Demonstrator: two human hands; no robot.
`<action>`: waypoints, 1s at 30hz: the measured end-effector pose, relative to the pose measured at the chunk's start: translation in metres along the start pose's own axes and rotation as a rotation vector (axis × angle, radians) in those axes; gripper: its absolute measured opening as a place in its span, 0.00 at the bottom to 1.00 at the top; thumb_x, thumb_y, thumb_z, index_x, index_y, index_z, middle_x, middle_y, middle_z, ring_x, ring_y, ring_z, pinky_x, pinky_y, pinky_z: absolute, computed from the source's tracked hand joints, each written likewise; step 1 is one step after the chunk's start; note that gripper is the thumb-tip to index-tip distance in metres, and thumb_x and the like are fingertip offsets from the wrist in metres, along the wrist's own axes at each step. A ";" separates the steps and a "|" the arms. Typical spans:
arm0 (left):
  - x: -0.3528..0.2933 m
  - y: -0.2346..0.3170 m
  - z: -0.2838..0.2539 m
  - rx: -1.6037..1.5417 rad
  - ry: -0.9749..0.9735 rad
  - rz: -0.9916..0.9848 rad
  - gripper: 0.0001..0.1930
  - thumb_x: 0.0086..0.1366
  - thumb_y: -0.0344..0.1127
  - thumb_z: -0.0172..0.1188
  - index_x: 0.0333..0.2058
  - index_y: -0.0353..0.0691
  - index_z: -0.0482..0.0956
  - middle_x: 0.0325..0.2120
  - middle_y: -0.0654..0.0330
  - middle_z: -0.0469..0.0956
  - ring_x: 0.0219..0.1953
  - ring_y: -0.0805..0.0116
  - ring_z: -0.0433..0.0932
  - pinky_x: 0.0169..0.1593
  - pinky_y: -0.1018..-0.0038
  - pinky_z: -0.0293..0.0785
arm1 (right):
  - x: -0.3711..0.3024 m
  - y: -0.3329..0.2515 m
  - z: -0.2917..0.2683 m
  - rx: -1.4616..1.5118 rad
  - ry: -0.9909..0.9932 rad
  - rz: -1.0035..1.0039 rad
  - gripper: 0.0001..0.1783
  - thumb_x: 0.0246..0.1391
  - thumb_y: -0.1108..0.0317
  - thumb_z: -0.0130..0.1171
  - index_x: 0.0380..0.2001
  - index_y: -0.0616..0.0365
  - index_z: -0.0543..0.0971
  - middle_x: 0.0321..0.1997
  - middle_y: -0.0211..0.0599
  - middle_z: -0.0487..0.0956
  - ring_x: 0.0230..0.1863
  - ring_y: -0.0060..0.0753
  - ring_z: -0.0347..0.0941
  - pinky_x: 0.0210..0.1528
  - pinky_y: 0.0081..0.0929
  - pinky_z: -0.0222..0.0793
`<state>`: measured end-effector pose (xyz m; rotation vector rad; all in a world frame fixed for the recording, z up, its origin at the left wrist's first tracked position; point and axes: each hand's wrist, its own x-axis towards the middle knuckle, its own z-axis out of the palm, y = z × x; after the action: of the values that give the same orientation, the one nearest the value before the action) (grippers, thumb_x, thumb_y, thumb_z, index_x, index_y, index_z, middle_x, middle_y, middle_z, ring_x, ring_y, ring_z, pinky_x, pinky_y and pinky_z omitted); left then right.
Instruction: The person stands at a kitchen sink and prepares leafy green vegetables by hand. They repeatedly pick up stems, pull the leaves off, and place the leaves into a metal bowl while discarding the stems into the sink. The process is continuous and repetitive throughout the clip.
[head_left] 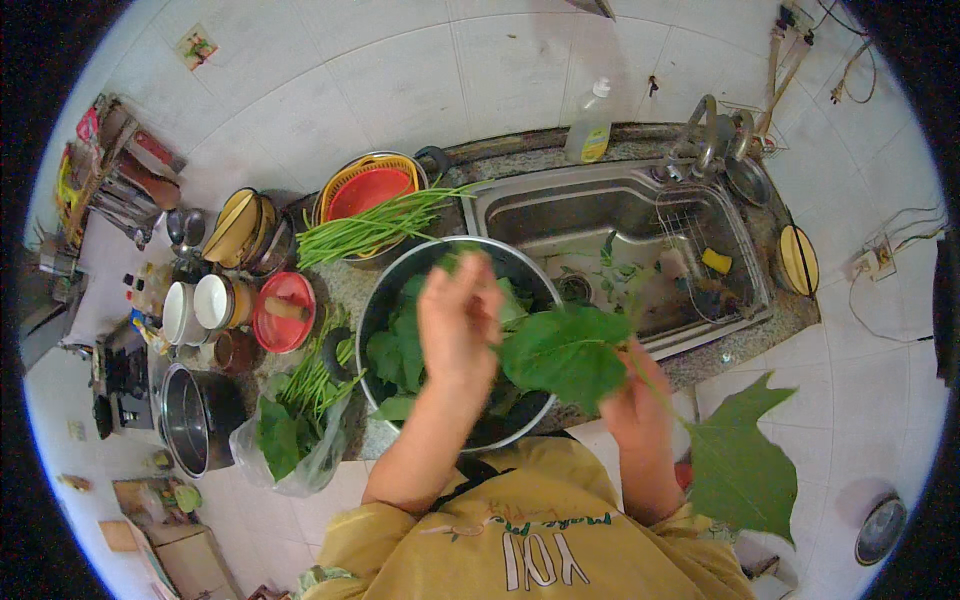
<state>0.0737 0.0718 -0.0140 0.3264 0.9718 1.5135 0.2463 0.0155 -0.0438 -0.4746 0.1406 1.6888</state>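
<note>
A leafy green stem is pinched in my right hand, in front of the sink. One broad leaf of it spreads leftward over the pot's rim, and a big lobed leaf hangs down on the right. My left hand is raised over a large metal pot, its fingers bent and smeared by motion. A bit of green shows by its fingertips; whether they grip it I cannot tell. Inside the pot lie loose green leaves, partly hidden by my left hand and forearm.
Long green stalks lie across a red and yellow basket. The steel sink holds leaf scraps, a wire rack and a yellow sponge. Leftward stand a red dish, bowls, a dark pot and a plastic bag.
</note>
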 end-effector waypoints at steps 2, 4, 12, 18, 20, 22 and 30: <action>0.027 0.002 -0.001 -0.118 -0.212 0.187 0.03 0.57 0.29 0.53 0.28 0.36 0.70 0.15 0.67 0.66 0.19 0.80 0.64 0.21 0.83 0.57 | -0.002 -0.021 -0.003 0.055 -0.058 -0.010 0.09 0.55 0.70 0.46 0.36 0.65 0.68 0.29 0.37 0.69 0.26 0.22 0.64 0.24 0.14 0.67; 0.035 -0.002 0.005 0.149 -0.243 0.137 0.03 0.56 0.28 0.55 0.25 0.37 0.72 0.15 0.67 0.68 0.17 0.80 0.63 0.21 0.83 0.58 | 0.005 -0.033 -0.005 0.149 -0.112 0.073 0.09 0.56 0.70 0.45 0.37 0.65 0.67 0.30 0.36 0.68 0.26 0.22 0.63 0.24 0.13 0.66; 0.090 -0.060 0.018 0.475 -0.415 -0.021 0.11 0.53 0.29 0.58 0.34 0.28 0.73 0.29 0.56 0.75 0.29 0.72 0.73 0.34 0.77 0.68 | 0.023 -0.053 -0.010 0.160 -0.012 0.139 0.08 0.56 0.73 0.43 0.37 0.67 0.67 0.29 0.38 0.70 0.25 0.23 0.67 0.24 0.14 0.69; 0.114 -0.088 0.020 0.731 -0.386 0.009 0.31 0.56 0.34 0.56 0.55 0.28 0.54 0.53 0.46 0.60 0.49 0.60 0.67 0.53 0.69 0.61 | 0.031 -0.065 -0.019 0.199 0.120 0.131 0.08 0.55 0.74 0.44 0.37 0.69 0.67 0.27 0.40 0.71 0.23 0.24 0.67 0.24 0.13 0.69; 0.109 -0.081 0.022 0.687 -0.486 -0.047 0.29 0.57 0.37 0.55 0.53 0.28 0.58 0.50 0.48 0.64 0.49 0.61 0.67 0.53 0.70 0.61 | 0.032 -0.066 -0.025 0.065 0.164 0.060 0.08 0.55 0.75 0.44 0.37 0.69 0.67 0.27 0.40 0.71 0.24 0.24 0.67 0.24 0.13 0.69; 0.095 -0.063 0.026 0.474 -0.649 -0.282 0.27 0.58 0.40 0.54 0.51 0.27 0.61 0.47 0.49 0.68 0.50 0.63 0.66 0.54 0.71 0.60 | 0.030 -0.067 -0.018 0.185 0.061 0.124 0.08 0.55 0.75 0.43 0.37 0.68 0.67 0.28 0.38 0.71 0.25 0.24 0.67 0.25 0.13 0.68; 0.032 -0.032 0.028 0.786 -0.995 0.034 0.19 0.50 0.28 0.61 0.43 0.35 0.72 0.36 0.62 0.75 0.39 0.78 0.69 0.46 0.78 0.65 | 0.041 -0.059 -0.011 -0.216 -0.010 -0.101 0.06 0.54 0.71 0.48 0.34 0.62 0.69 0.29 0.35 0.71 0.28 0.24 0.67 0.30 0.18 0.69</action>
<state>0.1083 0.1090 -0.0305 1.4904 0.6736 0.7287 0.3021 0.0601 -0.0596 -0.6240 -0.0727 1.6141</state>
